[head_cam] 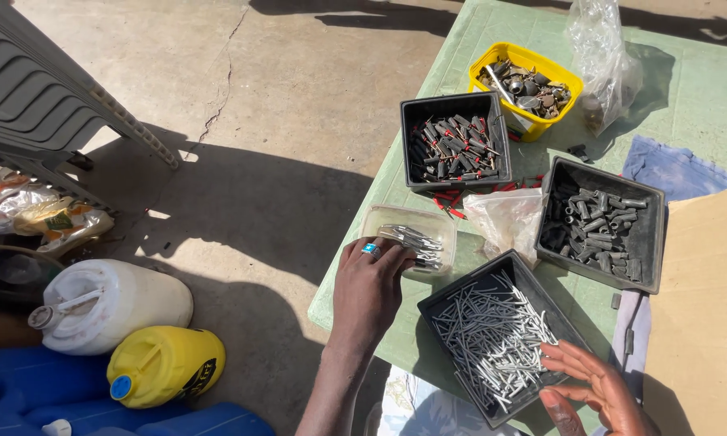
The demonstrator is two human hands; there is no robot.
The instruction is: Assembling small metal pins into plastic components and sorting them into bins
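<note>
Left hand: we see the left hand [369,289] palm down, fingers loosely spread, a blue ring on one finger; its fingertips rest at the near rim of the clear plastic tub [410,240]; it grips nothing that we can see, though the fingertips hide the rim beneath them.
Clear tub: it holds a small bundle of silvery metal pins [413,239]; it sits on the green table [460,64] near the table's left edge, just in front of the black tray of dark plugs [454,145].
Right hand: the right hand [594,387] is open, fingers extended, at the near right corner of the black tray of grey pins [493,331] — touching or just above the pins, we cannot tell which; the wrist is cut off by the frame's bottom edge.
Other trays: a black tray of grey sleeves [602,222] lies right of the pin tray; a yellow tub [525,85] of mixed metal parts stands farther back.
Hard to make out: a crumpled clear bag [598,56] beside the yellow tub — contents unclear; a second small bag [509,218] between the trays.
Cut off: a cardboard flap [695,307] covers the right side; a white jug [109,307] and a yellow jug [165,363] stand on the concrete floor.
</note>
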